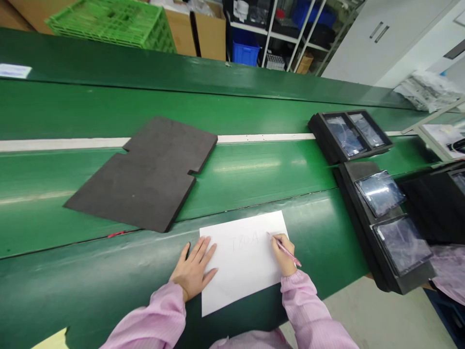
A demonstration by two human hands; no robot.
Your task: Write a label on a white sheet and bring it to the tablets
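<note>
Gripping a slim pink pen [291,256] between curled fingers, the right hand [285,263] is positioned at the right side of a white rectangular paper sheet [240,281], lower centre of the frame. The pen tip is at the sheet's upper right, just beside faint handwritten characters [245,240] resembling T, 8 and A. The left hand [193,269] lies across the sheet's left edge, fingers extended and spread. The sheet rests on a glossy dark-green work surface [109,286]. A dark-grey notched foam board [145,169] lies left of centre. At upper right, a black two-compartment tray [321,138] holds film-covered rectangular panels [347,136]; below it, a second black tray [363,218] bears two more. A green plastic lattice crate [109,22] stands at upper left.
</note>
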